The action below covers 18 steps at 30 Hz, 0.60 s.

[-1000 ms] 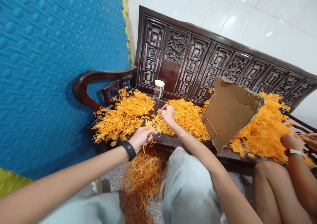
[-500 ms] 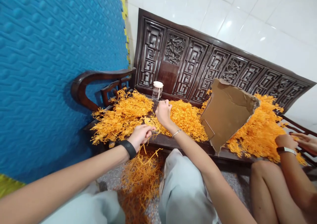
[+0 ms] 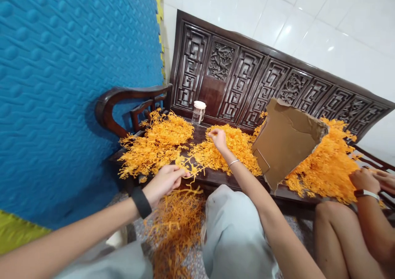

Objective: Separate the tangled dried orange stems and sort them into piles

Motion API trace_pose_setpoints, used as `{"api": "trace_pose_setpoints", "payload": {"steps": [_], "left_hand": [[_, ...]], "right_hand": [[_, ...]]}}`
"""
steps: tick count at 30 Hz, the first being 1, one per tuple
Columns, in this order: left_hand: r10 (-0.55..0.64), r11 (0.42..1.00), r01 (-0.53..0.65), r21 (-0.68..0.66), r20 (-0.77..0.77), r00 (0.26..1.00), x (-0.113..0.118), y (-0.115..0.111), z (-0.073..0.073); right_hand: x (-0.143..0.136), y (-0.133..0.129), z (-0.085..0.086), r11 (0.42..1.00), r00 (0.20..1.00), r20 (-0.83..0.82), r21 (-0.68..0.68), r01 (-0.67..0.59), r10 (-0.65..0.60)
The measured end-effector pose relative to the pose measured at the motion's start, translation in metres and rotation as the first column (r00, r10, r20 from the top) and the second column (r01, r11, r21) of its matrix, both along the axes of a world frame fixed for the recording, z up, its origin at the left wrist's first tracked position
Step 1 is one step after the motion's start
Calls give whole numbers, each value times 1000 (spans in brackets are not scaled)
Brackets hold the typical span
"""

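Piles of orange stringy strands [image 3: 157,141] cover the seat of a dark carved wooden bench [image 3: 216,71]. My left hand [image 3: 165,180], with a black band on its wrist, pinches a small clump of strands at the bench's front edge. My right hand [image 3: 219,139], wearing a thin bracelet, rests farther in on the middle pile [image 3: 234,147] and holds a strand between its fingertips. More orange strands [image 3: 175,225] lie on the floor between my knees.
A torn cardboard sheet [image 3: 285,141] stands tilted among the piles. A small clear jar with a white lid [image 3: 198,112] sits at the bench back. Another person's hands [image 3: 368,180] and knee are at the right. A blue foam wall [image 3: 70,77] stands left.
My right hand moved from the near part of the middle pile to farther in. My left hand drew back slightly toward me along the bench edge, still pinching strands.
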<state>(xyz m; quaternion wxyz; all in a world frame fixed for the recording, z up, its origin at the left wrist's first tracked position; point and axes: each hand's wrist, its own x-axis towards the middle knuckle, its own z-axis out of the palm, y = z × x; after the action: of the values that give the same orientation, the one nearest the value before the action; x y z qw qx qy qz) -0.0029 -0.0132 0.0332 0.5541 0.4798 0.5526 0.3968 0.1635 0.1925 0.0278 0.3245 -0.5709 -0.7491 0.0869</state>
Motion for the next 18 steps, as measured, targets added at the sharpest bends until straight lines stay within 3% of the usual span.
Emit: {"api": "trace_pose_setpoints", "payload": {"steps": [7,10,14,18], "left_hand": [[82,996,-84,-6,-125,989,-35,2,-20],[48,999,-45,23,-169,984,-43,-4,-22],[-53,996,69,53,-256,965,-45,-12,-15],[-121,986,150,76,-296,947,-46,-14,-6]], "right_hand": [[11,-4,-32,969,964,151,-145,-198,220],[19,-6,-39,952,942,174,-163,-260,287],[26,-5,-39,950,943,144,-137,-282,300],[16,-9,-26,940,944,52,-129,-317,325]]}}
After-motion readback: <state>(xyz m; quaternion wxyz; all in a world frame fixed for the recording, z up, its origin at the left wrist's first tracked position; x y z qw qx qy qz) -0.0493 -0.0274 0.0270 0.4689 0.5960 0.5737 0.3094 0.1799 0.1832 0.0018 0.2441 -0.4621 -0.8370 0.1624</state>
